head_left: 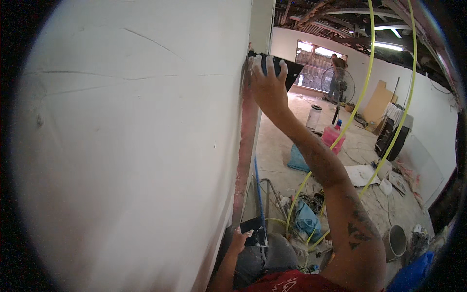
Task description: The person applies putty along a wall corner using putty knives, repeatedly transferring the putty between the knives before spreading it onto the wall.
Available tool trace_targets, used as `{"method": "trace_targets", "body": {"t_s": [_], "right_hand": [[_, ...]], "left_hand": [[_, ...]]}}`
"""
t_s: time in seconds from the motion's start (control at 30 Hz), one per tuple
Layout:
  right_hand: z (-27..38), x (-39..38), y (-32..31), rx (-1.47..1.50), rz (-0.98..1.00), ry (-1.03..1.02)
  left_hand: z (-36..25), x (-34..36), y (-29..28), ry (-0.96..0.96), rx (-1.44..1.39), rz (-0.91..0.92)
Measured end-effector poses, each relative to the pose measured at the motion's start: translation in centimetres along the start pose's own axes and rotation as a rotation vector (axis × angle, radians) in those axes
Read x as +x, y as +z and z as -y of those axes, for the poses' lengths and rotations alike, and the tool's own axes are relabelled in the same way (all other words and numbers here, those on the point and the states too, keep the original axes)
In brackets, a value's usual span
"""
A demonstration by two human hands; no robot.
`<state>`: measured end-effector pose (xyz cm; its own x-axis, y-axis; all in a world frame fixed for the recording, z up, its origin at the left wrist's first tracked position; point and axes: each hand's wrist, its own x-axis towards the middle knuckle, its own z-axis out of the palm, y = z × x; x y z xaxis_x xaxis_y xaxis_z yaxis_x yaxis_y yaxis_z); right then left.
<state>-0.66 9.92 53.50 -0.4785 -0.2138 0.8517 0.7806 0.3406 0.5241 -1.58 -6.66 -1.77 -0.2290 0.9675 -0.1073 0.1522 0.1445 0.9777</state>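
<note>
Spreading your right hand's (267,85) fingers over a flat black rectangular blade (294,73), you grasp it high at the white wall's (146,146) narrow reddish edge (246,141); your left hand (237,241) clasps a second, white-smeared black blade (251,225) low beside that edge.

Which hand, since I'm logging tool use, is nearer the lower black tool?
Left: the left hand holds the lower black tool; the right hand is well above it, on another black tool at the wall's edge.
</note>
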Motion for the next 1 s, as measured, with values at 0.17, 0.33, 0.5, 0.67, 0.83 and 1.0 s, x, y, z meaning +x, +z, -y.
{"method": "trace_targets", "body": {"t_s": [0.17,0.33,0.5,0.67,0.83,1.0], "right_hand": [[0.9,-3.6,-2.4,0.095,0.054,-0.043],[-2.7,-3.0,-4.6,0.408,-0.042,0.019],[-9.4,4.7,-1.8,0.325,-0.274,0.061],[-11.4,9.5,0.4,0.173,-0.332,-0.016],[-10.5,10.1,1.5,0.003,-0.324,-0.100],[-9.1,8.0,2.2,-0.027,-0.285,-0.089]], "left_hand": [[-1.0,-0.4,0.4,0.402,0.301,-0.177],[-6.9,-2.6,1.2,-0.065,-0.538,-0.290],[-8.4,-3.8,0.2,0.245,0.259,-0.320],[-7.2,-3.0,0.6,-0.234,-0.489,-0.248],[-7.2,-3.3,0.5,0.371,0.412,-0.219],[-6.6,-3.8,0.3,0.182,0.066,-0.246]]}}
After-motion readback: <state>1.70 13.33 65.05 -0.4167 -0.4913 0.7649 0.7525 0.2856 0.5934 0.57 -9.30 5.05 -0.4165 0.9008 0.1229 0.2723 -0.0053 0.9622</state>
